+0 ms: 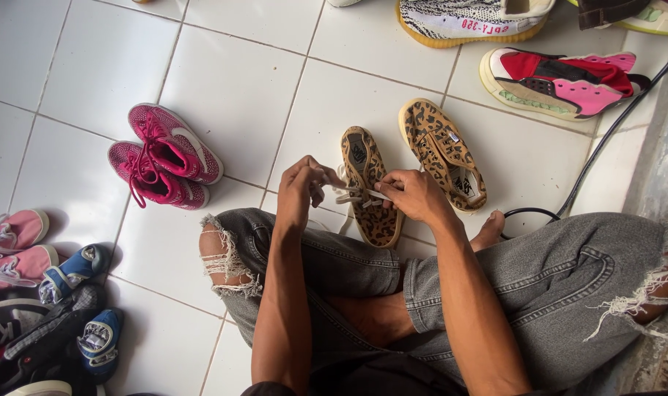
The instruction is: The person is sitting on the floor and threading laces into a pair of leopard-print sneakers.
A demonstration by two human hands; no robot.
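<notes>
The person sits cross-legged on the white tiled floor [238, 95], both hands over a leopard-print shoe [368, 192] that lies just ahead of the knees. The left hand [302, 189] pinches one end of the pale lace [352, 195] — its grip pressed together on it — and the right hand [416, 194] pinches the other end, pulled across the shoe's top. The matching leopard-print shoe [444, 152] lies just beside it to the right. A pair of pink sneakers [165, 155] sits well apart to the left.
</notes>
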